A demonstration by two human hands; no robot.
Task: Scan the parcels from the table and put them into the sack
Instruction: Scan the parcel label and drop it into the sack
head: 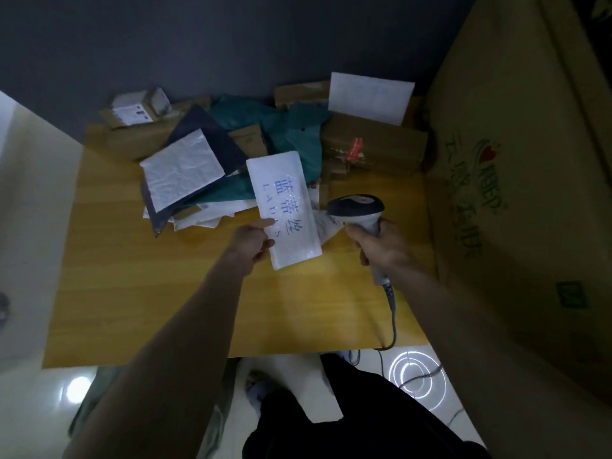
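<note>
White flat parcel (284, 207) w/ blue lettering, pinched in left hand (255, 241), right hand (381, 241) gripping scanner (359, 210)

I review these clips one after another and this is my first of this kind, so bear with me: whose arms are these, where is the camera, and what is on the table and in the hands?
There is no machine here. The single picture comes from a wide-angle camera worn on a person's head, looking forward and down, so the two bare arms reaching up from the bottom edge are the wearer's own.

The left hand pinches a white parcel with blue print by its lower edge, holding it above the yellow wooden table. The right hand grips a handheld barcode scanner, its head next to the parcel; its cable trails off the table's near edge.

At the far side of the table lies a pile of parcels: white and dark mailers, teal bags, brown boxes. A large cardboard box stands to the right. I cannot make out the sack for certain.
</note>
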